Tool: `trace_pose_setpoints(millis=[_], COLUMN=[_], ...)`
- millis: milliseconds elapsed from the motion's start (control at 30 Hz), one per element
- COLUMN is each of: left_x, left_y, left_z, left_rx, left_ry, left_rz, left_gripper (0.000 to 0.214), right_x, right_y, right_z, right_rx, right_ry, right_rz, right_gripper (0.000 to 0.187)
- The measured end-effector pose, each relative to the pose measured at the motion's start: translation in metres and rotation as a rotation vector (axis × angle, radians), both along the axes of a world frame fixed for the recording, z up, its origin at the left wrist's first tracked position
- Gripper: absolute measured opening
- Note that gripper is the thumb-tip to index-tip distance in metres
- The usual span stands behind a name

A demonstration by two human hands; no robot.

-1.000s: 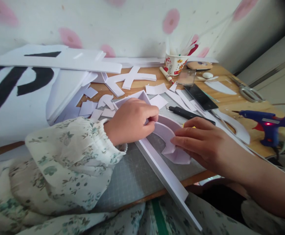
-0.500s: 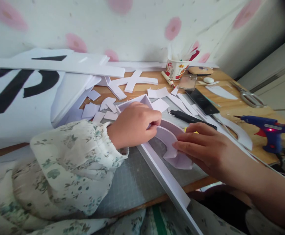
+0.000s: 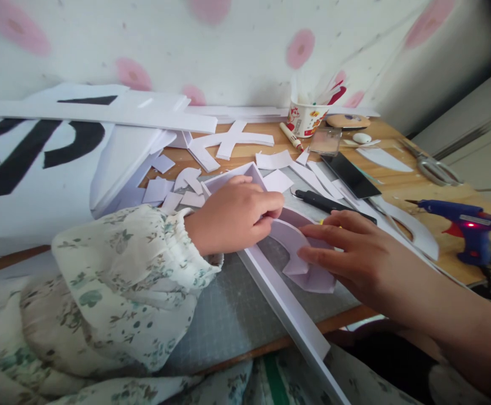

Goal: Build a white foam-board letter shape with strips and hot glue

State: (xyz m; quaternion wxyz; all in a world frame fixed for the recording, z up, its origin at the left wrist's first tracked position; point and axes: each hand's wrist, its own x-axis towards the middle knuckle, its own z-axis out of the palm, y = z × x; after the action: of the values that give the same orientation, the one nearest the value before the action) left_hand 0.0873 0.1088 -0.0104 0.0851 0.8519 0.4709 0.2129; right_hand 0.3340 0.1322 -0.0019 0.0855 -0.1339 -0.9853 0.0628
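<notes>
"Grip?"

"Narrow pinch with left hand [image 3: 235, 216] at upper end of curved strip [image 3: 288, 241], over cutting mat [image 3: 211, 315]; light touch from right hand [image 3: 367, 253], hold unclear."

"Technique?"

"Press evenly, without buckling."

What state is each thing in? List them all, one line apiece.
Left hand: curled, pinching the white structure
Right hand: fingers extended, touching the structure's curved part
White structure: walls raised, top open
Glue gun: red light lit
Phone: flat, screen dark
Cutter: lying down
Marker: on its side
Cup: upright, filled with slim items
Scissors: lying down
</notes>
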Motion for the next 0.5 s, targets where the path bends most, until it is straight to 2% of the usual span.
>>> trace_pose_setpoints(millis=[300, 500], left_x=[0.0009, 0.0011], left_y=[0.0008, 0.0004], left_z=[0.0, -0.0007], left_rx=[0.004, -0.011], left_ry=[0.002, 0.004], left_rz=[0.013, 0.016], left_gripper=[0.013, 0.013], right_x=[-0.0031, -0.0029], right_y=[0.0005, 0.003], right_z=[0.0026, 0.0004], right_rx=[-0.049, -0.021], right_ry=[-0.066, -0.07], right_rz=[0.004, 0.05], right_gripper=[0.029, 0.023])
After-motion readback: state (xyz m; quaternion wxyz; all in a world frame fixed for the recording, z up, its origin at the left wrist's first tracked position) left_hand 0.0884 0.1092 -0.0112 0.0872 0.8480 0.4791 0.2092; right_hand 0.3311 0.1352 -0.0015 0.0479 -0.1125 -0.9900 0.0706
